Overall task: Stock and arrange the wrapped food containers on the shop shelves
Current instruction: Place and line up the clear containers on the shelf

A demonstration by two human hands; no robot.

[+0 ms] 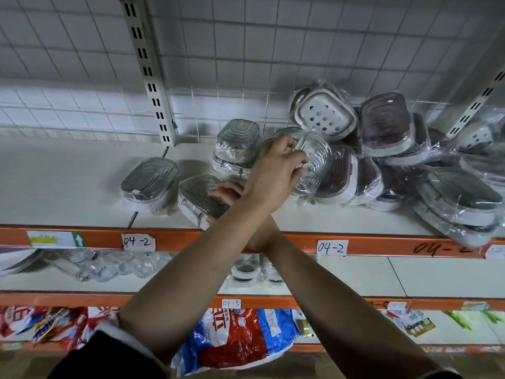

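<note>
My arms are crossed over the top shelf [82, 187]. My left hand [273, 168] reaches to the right and grips a clear wrapped container [314, 165] standing on edge against the pile. My right hand [225, 192] passes under the left forearm, fingers curled over a grey-lidded wrapped container [196, 199] near the shelf's front edge. Another grey-lidded container [149, 180] lies flat to its left. A stack of two [236, 144] stands behind. A loose heap of purple-lidded and white containers [382, 149] fills the right.
An orange shelf lip [273, 242] carries labels reading 04-2. A slotted upright post [153, 77] stands at the back. Clear glassware [109, 266] sits on the shelf below. Bagged goods [237, 340] lie on the lowest shelf. The top shelf's left part is bare white board.
</note>
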